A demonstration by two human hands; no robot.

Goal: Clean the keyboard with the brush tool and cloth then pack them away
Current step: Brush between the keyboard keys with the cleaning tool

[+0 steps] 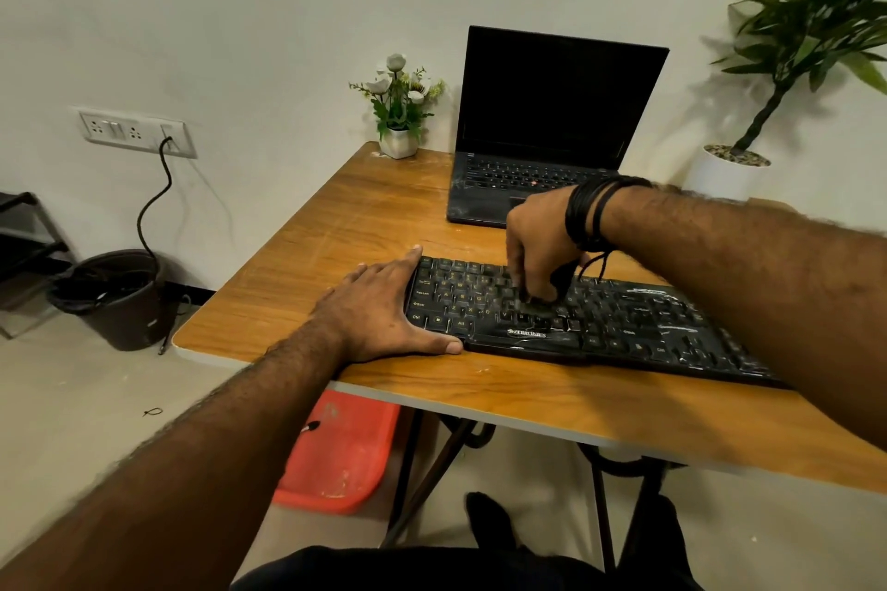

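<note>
A black keyboard (619,326) lies across the wooden table (336,230), near its front edge. My left hand (384,307) rests flat against the keyboard's left end, fingers straight, thumb along the front edge. My right hand (540,245) hovers over the middle keys with fingers curled down, gripping a small dark brush tool (559,278) whose tip touches the keys. Most of the tool is hidden by my fingers. No cloth is in view.
An open laptop (542,130) with a dark screen stands behind the keyboard. A small flower pot (398,139) sits at the table's back left corner, a large potted plant (729,168) at the right. A bin (120,298) and a red tub (341,451) are on the floor.
</note>
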